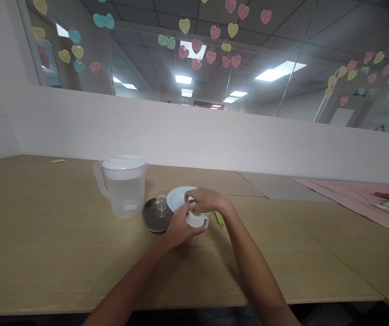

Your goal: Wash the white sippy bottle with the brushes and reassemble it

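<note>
My left hand (pixel 180 227) is wrapped round a white handled bottle (pixel 195 220) that looks like a baby bottle, with a ribbed collar and a loop handle on its right. Over its top, my right hand (pixel 205 199) is bent with curled fingers close to the left fingertips; what they pinch is hidden. A white bowl (pixel 177 195) sits just behind both hands, partly covered by them. To their left, a small clear cup or cap (pixel 161 205) stands in a round dark metal tray (pixel 152 222). A green utensil (pixel 219 219) lies beside the right wrist.
A lidded clear pitcher (pixel 126 192) holding water stands left of the tray. Farther back lies a small flat pale piece (pixel 58 160). At the right are a grey sheet (pixel 279 186) and a pink cloth (pixel 343 201) with a patterned item on it. A white wall closes off the table's back.
</note>
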`<state>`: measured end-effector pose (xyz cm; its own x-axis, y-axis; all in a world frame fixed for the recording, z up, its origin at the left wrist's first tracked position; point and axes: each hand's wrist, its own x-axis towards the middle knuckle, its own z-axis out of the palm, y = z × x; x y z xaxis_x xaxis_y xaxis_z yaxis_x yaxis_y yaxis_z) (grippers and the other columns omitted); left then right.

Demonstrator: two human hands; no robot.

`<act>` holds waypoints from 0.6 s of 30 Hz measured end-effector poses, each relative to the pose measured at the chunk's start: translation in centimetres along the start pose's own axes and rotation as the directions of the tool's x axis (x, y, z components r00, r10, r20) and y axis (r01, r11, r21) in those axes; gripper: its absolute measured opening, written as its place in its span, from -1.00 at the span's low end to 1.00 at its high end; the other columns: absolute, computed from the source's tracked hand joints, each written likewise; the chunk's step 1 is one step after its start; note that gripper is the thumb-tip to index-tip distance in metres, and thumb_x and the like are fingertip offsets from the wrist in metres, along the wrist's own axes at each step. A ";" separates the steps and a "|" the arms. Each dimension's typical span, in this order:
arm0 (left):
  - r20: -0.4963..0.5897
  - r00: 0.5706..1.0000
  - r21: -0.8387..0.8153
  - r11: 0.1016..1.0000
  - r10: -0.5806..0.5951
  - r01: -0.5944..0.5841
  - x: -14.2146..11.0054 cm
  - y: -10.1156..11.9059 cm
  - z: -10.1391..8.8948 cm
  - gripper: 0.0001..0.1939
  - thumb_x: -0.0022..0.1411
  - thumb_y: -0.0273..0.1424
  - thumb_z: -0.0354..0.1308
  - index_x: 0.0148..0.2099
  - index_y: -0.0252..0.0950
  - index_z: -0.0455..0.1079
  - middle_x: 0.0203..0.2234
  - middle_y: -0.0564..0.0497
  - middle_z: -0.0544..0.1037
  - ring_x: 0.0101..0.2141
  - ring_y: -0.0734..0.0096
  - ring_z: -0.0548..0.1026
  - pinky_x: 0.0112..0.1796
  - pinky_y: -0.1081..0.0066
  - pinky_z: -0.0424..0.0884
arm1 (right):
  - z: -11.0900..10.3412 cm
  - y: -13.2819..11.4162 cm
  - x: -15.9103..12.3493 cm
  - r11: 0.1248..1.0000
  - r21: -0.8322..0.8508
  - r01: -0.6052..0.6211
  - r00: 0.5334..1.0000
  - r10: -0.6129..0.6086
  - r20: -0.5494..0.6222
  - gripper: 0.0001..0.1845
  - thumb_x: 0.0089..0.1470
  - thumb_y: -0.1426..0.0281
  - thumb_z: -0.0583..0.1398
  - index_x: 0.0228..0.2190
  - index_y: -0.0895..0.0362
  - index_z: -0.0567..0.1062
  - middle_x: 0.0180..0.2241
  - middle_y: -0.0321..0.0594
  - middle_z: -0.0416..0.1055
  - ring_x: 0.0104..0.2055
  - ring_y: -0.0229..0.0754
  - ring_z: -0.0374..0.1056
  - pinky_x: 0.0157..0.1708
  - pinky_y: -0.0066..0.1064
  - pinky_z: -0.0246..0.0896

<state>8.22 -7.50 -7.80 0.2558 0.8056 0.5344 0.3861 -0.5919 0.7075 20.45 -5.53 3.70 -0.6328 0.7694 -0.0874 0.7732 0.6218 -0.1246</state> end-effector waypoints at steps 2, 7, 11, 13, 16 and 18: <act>0.014 1.000 0.030 0.999 -0.019 0.018 0.1 -0.1 0.0 -0.41 -0.18 -0.27 0.30 -0.05 -0.27 0.26 -0.19 -0.05 0.45 -0.20 0.20 0.41 -0.21 0.29 0.33 | 0.0 -0.6 0.2 0.995 -0.100 -0.021 1.000 0.019 -0.022 -0.67 -0.14 0.49 0.16 -0.23 0.14 0.39 -0.24 -0.11 0.41 -0.26 -0.12 0.36 -0.53 -0.50 0.08; 0.020 0.999 0.061 0.997 -0.042 0.040 0.0 -0.1 0.0 -0.45 -0.18 -0.25 0.30 -0.10 -0.28 0.29 -0.21 -0.04 0.47 -0.22 0.20 0.41 -0.21 0.29 0.32 | -0.2 -1.4 0.1 0.987 -0.133 -0.094 0.996 0.094 -0.009 -0.66 -0.13 0.48 0.15 -0.21 0.19 0.41 -0.21 -0.03 0.41 -0.24 -0.07 0.36 -0.51 -0.46 0.10; 0.008 1.000 0.044 0.999 0.012 -0.012 -0.1 -0.1 -0.1 -0.40 -0.16 -0.28 0.29 -0.02 -0.25 0.25 -0.15 -0.04 0.45 -0.16 0.19 0.39 -0.14 0.25 0.29 | -0.4 -0.5 -0.2 0.992 0.018 -0.128 0.992 0.128 -0.023 -0.61 -0.13 0.37 0.19 -0.18 0.18 0.37 -0.25 -0.08 0.42 -0.40 -0.18 0.37 -0.56 -0.49 0.13; 0.004 0.999 0.054 0.998 0.036 -0.036 -0.2 -0.1 -0.1 -0.39 -0.14 -0.27 0.28 0.00 -0.24 0.24 -0.11 -0.05 0.43 -0.11 0.18 0.36 -0.09 0.23 0.26 | -0.4 0.1 -0.3 0.983 0.104 -0.151 0.988 0.148 0.035 -0.55 -0.12 0.32 0.20 -0.14 0.17 0.33 -0.31 -0.12 0.43 -0.54 -0.26 0.33 -0.63 -0.50 0.11; 0.001 0.999 0.078 0.996 0.041 -0.041 -0.2 -0.3 0.1 -0.41 -0.12 -0.23 0.27 -0.01 -0.24 0.24 -0.11 -0.05 0.42 -0.11 0.18 0.36 -0.08 0.22 0.25 | -0.3 0.3 -0.3 0.984 0.111 -0.136 0.990 0.131 0.054 -0.55 -0.11 0.33 0.19 -0.13 0.17 0.32 -0.34 -0.14 0.43 -0.57 -0.29 0.31 -0.65 -0.52 0.09; -0.011 1.000 0.096 0.995 0.027 -0.026 -0.2 -0.4 0.3 -0.43 -0.12 -0.23 0.27 -0.03 -0.25 0.25 -0.14 -0.05 0.43 -0.13 0.19 0.37 -0.11 0.23 0.28 | -0.2 -0.1 -0.2 0.993 0.037 -0.108 0.994 0.108 0.001 -0.63 -0.10 0.37 0.17 -0.17 0.18 0.36 -0.29 -0.10 0.42 -0.46 -0.23 0.35 -0.59 -0.51 0.09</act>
<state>8.29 -7.41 -8.31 0.2560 0.7890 0.5586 0.4623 -0.6074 0.6460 20.51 -5.70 3.92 -0.5455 0.8319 -0.1016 0.8350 0.5291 -0.1511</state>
